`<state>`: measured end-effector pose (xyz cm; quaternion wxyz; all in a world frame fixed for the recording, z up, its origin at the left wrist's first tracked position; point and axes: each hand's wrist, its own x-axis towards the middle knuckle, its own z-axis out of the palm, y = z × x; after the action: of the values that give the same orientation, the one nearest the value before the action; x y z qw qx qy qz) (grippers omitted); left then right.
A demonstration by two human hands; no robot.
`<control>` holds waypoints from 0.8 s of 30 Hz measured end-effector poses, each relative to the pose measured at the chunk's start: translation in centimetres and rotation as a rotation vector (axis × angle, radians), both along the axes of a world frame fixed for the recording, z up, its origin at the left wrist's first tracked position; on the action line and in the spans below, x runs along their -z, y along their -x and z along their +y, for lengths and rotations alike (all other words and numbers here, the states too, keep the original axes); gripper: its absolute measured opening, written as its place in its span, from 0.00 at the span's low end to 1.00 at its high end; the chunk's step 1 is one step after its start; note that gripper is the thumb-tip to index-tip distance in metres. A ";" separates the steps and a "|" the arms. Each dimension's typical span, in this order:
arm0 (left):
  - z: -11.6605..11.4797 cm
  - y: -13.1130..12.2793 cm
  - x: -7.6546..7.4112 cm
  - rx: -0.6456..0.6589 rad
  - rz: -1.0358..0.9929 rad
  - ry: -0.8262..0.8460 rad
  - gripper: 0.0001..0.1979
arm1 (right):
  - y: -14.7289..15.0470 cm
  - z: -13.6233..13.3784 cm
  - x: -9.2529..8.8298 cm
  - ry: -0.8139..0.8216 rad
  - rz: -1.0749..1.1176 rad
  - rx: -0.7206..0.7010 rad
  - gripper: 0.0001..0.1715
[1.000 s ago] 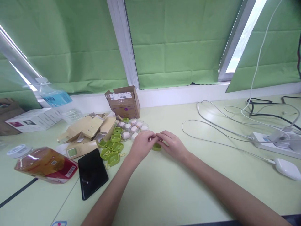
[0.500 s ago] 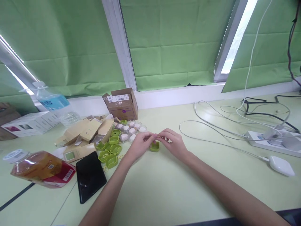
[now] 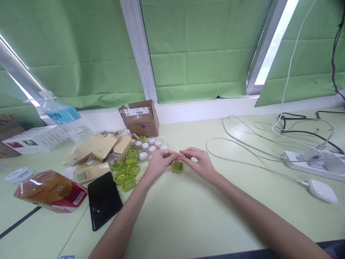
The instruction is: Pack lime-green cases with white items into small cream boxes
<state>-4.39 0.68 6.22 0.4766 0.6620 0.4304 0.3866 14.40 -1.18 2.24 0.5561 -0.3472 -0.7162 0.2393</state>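
Green, squarish, open-topped case (image 3: pixel 178 167); tiny yellowish piece (image 3: pixel 182 155) nearby, shape unclear

No legible lettering — white label (image 3: pixel 137 111) on carton (image 3: pixel 142 129), barcode (image 3: pixel 78 198) on amber bottle (image 3: pixel 47 187)

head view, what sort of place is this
Probably an office or workroom, though I can't be sure: green blinds hang behind a long pale table, and a white power strip lies on it toward the right.

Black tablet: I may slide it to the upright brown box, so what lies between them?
Head view: small green containers lie between the tablet and box, with tan cartons alongside.
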 end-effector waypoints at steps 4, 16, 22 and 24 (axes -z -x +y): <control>-0.1 -0.3 -0.1 -0.013 -0.041 -0.019 0.16 | 0.2 -0.2 -0.4 0.166 0.078 -0.043 0.12; -0.4 -0.7 0.5 -0.070 -0.076 -0.102 0.16 | 0.6 -0.6 -0.8 0.365 0.295 -0.070 0.16; -0.3 -0.8 0.8 -0.074 -0.006 -0.098 0.20 | 0.5 -0.5 -0.7 0.373 0.314 -0.046 0.17; -0.2 -0.8 0.8 -0.058 -0.020 -0.085 0.21 | 0.4 -0.3 -0.7 0.358 0.296 -0.053 0.18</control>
<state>-3.59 0.45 5.40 0.4409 0.6651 0.4277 0.4246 14.02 -1.52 2.93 0.5781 -0.3827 -0.5818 0.4252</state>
